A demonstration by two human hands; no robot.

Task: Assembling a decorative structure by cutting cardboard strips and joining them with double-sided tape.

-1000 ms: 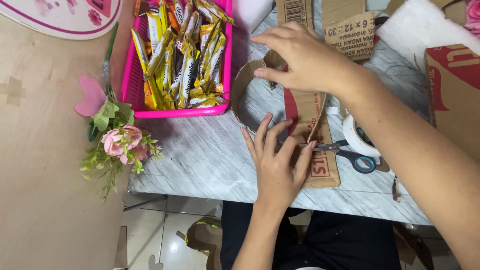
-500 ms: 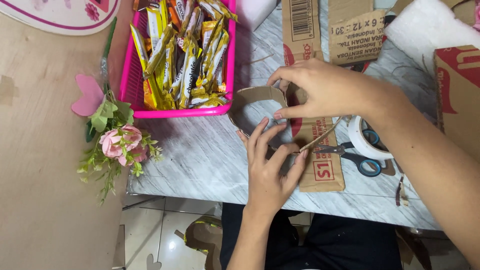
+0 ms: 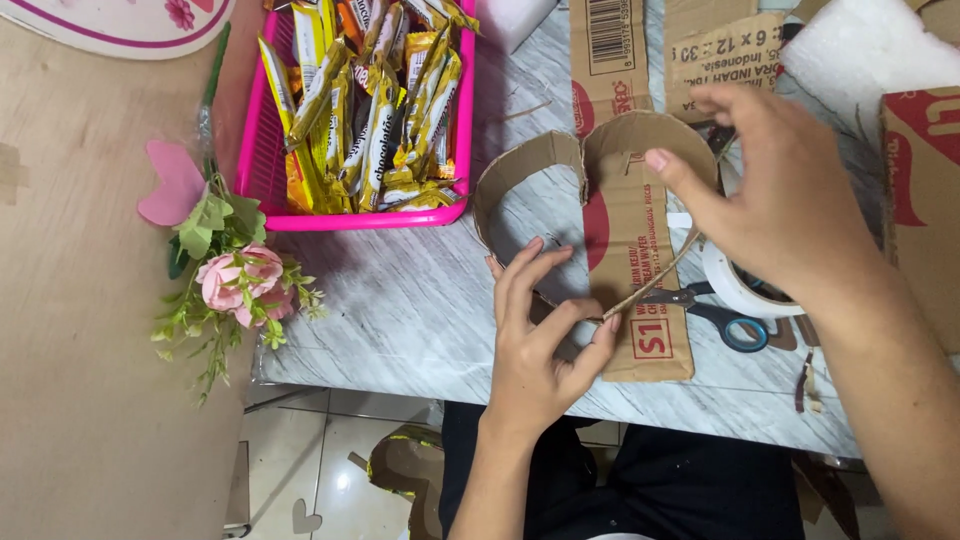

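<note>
I am pressing my left hand (image 3: 540,345) on the near tip of a heart-shaped cardboard strip (image 3: 560,165) standing on edge on the marble-patterned table (image 3: 400,310); my fingers (image 3: 520,280) are spreading narrowly over the point where its two sides are meeting, thumb pinching against the right side; my right hand (image 3: 770,195) is hovering just above the strip's right lobe, fingers loosely curled and holding nothing, thumb reaching toward the upper curve; a flat piece of printed cardboard (image 3: 650,300) is lying under the right half of the heart; scissors with blue handles (image 3: 725,320) and a roll of white tape (image 3: 740,290) are sitting just beside my right wrist; a pink basket (image 3: 250,150) of yellow snack bars (image 3: 370,110) is standing near the strip's left lobe; a pink artificial flower sprig (image 3: 235,280) is lying at the table's left edge, well apart from my hands.
</note>
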